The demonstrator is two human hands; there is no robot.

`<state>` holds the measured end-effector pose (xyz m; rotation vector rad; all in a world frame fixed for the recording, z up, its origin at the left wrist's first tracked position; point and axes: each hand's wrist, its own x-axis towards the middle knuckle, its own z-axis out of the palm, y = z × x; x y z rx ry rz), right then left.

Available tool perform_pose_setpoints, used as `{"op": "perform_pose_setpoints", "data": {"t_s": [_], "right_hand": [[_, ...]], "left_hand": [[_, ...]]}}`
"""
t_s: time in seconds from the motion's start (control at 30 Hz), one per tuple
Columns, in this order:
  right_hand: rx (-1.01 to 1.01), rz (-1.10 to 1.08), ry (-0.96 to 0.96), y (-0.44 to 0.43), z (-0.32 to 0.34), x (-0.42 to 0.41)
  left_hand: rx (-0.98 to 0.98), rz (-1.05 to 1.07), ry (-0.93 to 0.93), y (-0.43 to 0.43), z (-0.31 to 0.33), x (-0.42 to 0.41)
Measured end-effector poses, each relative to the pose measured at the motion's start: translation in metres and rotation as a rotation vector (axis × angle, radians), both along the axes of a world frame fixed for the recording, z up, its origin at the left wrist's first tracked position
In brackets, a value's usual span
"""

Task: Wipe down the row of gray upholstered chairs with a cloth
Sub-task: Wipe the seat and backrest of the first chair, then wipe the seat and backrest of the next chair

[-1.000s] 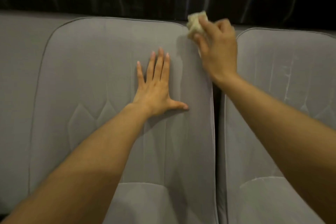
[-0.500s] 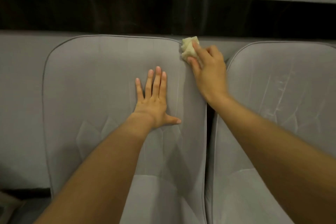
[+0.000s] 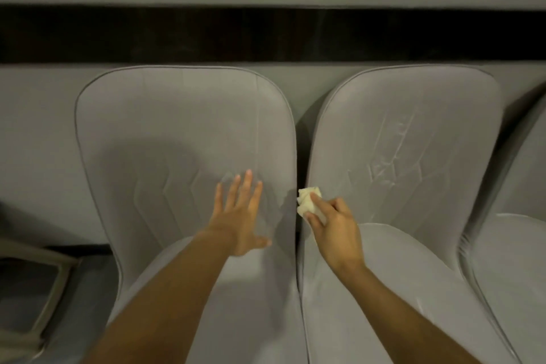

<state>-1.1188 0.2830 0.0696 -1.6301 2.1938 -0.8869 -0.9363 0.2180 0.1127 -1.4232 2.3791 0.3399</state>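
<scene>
Two gray upholstered chairs stand side by side against the wall: the left chair (image 3: pixel 165 133) and the right chair (image 3: pixel 413 133), with a narrow gap between their backrests. My left hand (image 3: pixel 240 216) lies flat with straight fingers on the lower right of the left backrest. My right hand (image 3: pixel 334 226) grips a small crumpled cream cloth (image 3: pixel 307 201) and holds it at the gap, low on the backrests' inner edges. Faint streaks mark the right backrest.
A third gray chair (image 3: pixel 520 245) is partly in view at the right edge. A dark band (image 3: pixel 266 35) runs along the gray wall above the chairs. At the lower left stands a dark framed object (image 3: pixel 32 284) on the floor.
My right hand has slid the cloth from the top right corner of the left backrest down along the gap. My left hand has also moved lower on the backrest. The view now takes in more chairs.
</scene>
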Motion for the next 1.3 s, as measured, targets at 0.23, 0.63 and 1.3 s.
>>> {"op": "perform_pose_setpoints", "data": {"t_s": [0.23,0.63,1.3], "right_hand": [[0.167,-0.197,-0.048,0.056,0.028,-0.045],[0.369,-0.382,-0.062,0.123,-0.028,-0.094],[0.503,-0.234,-0.043,0.112,-0.177,-0.261]], "left_hand": [[0.148,-0.041,-0.04,0.05,0.01,-0.029],[0.337,-0.183,0.012,0.103,-0.062,-0.089],[0.453,0.015,-0.006,0.101,-0.219,-0.231]]}}
